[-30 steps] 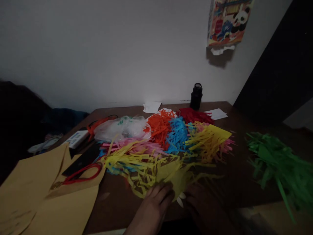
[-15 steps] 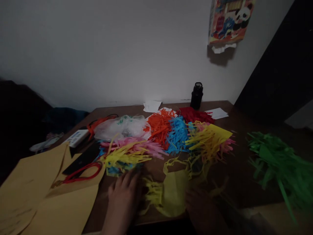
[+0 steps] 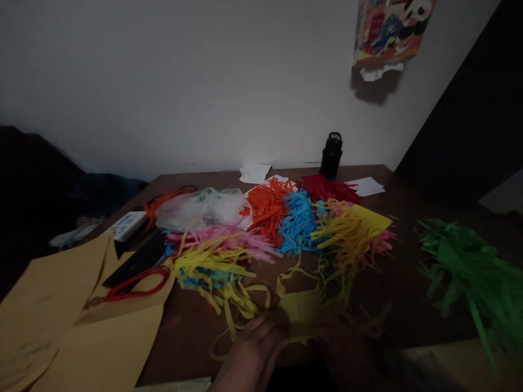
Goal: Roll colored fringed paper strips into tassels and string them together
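A piece of yellow paper [image 3: 300, 309] lies at the near edge of the table. My left hand [image 3: 258, 345] is closed at its left edge, fingers bent and pressed together. In deep shadow, my right hand [image 3: 343, 340] grips the right edge, its fingertips hard to make out. Long yellow paper strips [image 3: 239, 299] lie loose beyond my left hand. Behind the sheet are a yellow fringed bundle [image 3: 345, 234], blue fringed paper [image 3: 300, 223] and orange fringed paper [image 3: 267, 207]. Pink fringed paper [image 3: 261, 245] and a yellow fringed heap [image 3: 208, 256] lie to the left.
Red-handled scissors [image 3: 134, 283] rest on large tan paper sheets [image 3: 139, 332] at left. A clear plastic bag [image 3: 200, 209], red fringed paper [image 3: 327, 189] and a black bottle [image 3: 331, 155] stand or lie farther back. Green fringed paper [image 3: 469, 261] is at right.
My left hand has moved right, from beside the yellow strips to the edge of the yellow sheet. The short yellow fringe left of the sheet no longer shows; loose strips now lie farther back.
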`<state>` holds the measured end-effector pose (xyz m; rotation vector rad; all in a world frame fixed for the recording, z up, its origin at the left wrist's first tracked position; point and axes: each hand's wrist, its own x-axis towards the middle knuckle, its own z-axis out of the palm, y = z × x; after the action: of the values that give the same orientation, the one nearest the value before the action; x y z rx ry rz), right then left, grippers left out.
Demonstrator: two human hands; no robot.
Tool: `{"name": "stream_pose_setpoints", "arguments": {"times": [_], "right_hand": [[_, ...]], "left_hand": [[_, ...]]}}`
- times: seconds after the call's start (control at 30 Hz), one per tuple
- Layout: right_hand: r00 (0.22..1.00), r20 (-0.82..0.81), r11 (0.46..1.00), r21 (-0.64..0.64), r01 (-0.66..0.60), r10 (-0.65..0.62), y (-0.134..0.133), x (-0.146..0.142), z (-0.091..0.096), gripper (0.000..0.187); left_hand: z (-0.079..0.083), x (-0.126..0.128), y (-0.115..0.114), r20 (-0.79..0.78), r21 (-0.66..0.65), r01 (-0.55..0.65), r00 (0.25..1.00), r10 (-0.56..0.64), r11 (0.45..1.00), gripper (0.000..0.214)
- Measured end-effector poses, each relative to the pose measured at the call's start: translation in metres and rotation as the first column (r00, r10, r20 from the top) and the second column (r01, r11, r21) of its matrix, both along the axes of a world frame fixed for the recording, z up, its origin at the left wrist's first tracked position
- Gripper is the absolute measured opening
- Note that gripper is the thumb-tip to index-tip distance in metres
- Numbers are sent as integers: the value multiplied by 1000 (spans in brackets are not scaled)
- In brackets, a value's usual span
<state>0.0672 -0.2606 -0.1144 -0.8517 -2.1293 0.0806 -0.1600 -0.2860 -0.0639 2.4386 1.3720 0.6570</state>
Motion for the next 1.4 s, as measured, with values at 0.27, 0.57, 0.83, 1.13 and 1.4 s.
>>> {"name": "stream_pose_setpoints", "arguments": {"times": [0.27,0.57,0.83,1.13,1.4], "right_hand": [[999,-31,999,16,38,-38,5,-7,22,29],[922,214,945,25,325,-323,35,-28,7,34],[875,252,907,28,420,-413,43,-34,8,20],[981,150,990,-90,-109,121,23,-20,33,12],[985,143,991,72,-110,99,3,-1,18,38]], "left_hand": [[8,6,8,-52,-43,-102,994,99,994,23],[1,13,38,-362,-28,-354,875,321,935,22],[3,17,44,-420,-59,-424,832,363,904,15],[3,18,42,-380,-34,-430,841,386,902,13],[-1,3,-15,76,83,93,992,-99,992,13]]}}
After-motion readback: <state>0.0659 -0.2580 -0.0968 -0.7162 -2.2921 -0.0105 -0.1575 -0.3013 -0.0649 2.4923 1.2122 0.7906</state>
